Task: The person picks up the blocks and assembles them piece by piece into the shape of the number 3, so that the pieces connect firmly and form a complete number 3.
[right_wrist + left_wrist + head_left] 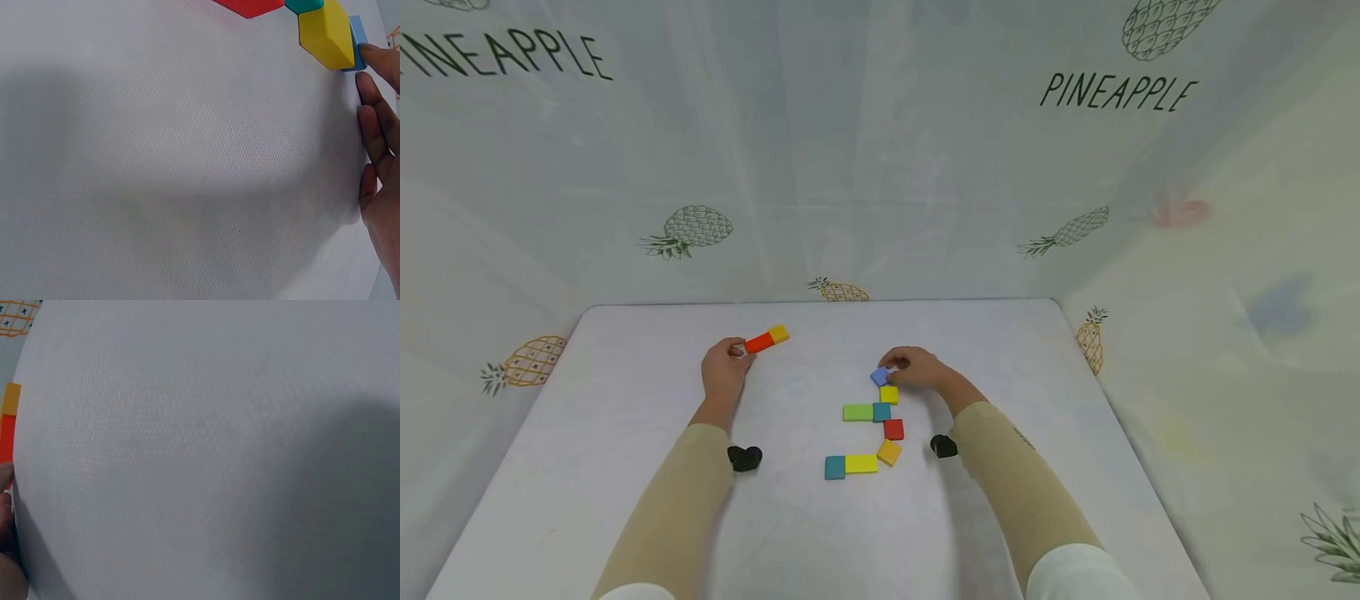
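My left hand (724, 368) is at the back left of the white table. Its thumb and fingers pinch the near end of a red oblong block (759, 342), whose far end meets a yellow-orange block (779, 333); both also show at the left edge of the left wrist view. Toward the back middle, my right hand (919, 367) holds a blue block (880, 377) between thumb and fingers, set at an angle. Just in front of it is a yellow block (326, 34), close to the blue one in the right wrist view.
Nearer me, a winding line of blocks continues: a teal block (882, 412) beside a light green one (857, 412), a red block (893, 429), an orange block (889, 452) turned askew, a yellow oblong (861, 463) and another teal block (835, 467). A pineapple-printed cloth (880, 150) hangs behind.
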Motion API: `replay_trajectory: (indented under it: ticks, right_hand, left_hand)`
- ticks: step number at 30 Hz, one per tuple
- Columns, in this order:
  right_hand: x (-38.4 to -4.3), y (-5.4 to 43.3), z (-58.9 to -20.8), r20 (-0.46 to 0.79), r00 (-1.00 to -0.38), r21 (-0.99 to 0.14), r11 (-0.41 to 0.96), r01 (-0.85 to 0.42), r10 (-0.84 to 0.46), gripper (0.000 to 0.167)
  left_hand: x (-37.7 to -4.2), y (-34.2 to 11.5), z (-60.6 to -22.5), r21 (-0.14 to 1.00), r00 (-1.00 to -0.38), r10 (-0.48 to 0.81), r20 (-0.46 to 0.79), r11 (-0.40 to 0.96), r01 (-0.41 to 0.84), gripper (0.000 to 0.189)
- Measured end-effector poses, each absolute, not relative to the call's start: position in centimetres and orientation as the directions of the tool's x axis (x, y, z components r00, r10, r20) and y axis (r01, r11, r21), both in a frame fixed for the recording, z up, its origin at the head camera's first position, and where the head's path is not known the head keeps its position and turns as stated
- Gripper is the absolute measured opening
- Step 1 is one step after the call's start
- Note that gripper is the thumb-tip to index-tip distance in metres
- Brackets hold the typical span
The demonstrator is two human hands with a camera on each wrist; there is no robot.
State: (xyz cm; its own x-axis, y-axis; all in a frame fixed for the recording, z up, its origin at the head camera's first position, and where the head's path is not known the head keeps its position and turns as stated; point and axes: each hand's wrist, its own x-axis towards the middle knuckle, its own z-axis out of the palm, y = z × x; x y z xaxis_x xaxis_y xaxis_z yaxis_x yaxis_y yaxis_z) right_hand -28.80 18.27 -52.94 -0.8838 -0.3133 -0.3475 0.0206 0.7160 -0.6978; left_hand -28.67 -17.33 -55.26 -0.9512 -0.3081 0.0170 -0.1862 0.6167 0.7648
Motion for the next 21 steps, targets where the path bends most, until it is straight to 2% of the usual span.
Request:
replay_trajectory:
  ticks: [12, 21]
  right_hand:
    - [-28.85, 18.30, -53.02, -0.370, -0.878, -0.684, 0.729, 0.037, -0.303, 0.021]
    - [-28.91, 18.36, -53.05, -0.366, -0.877, -0.695, 0.718, 0.036, -0.310, 0.023]
  left_hand:
    - [-28.29, -17.62, -54.88, 0.826, -0.946, -0.324, -0.023, 0.528, -0.200, 0.034]
    - [-27.86, -16.74, -54.47, 0.851, -0.974, -0.223, 0.028, 0.517, -0.094, 0.035]
